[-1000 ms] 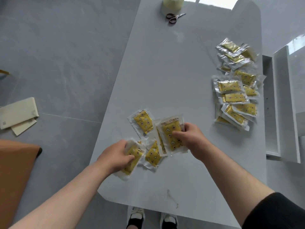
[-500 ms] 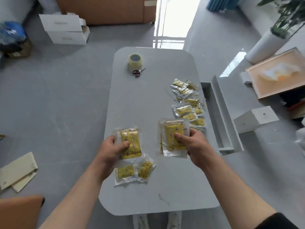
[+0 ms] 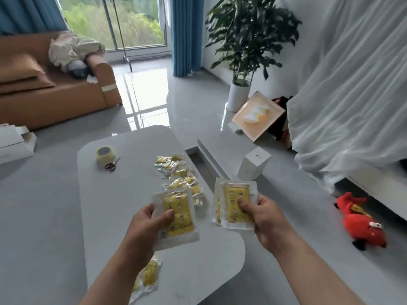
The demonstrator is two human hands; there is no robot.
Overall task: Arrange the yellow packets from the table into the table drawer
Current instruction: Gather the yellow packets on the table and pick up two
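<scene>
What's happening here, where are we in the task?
A person is sorting yellow packets at a white table. The left hand grips a packet, and the right hand grips a second packet, possibly two stacked. Both are held above the tabletop. A pile of packets lies along the table's right side, and loose packets lie near the front edge. The open drawer is on the right, its inside mostly hidden.

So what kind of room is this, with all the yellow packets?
Probably a living room in someone's home. There is a brown sofa, a big potted plant by the wall, and blue curtains beside a large window.
</scene>
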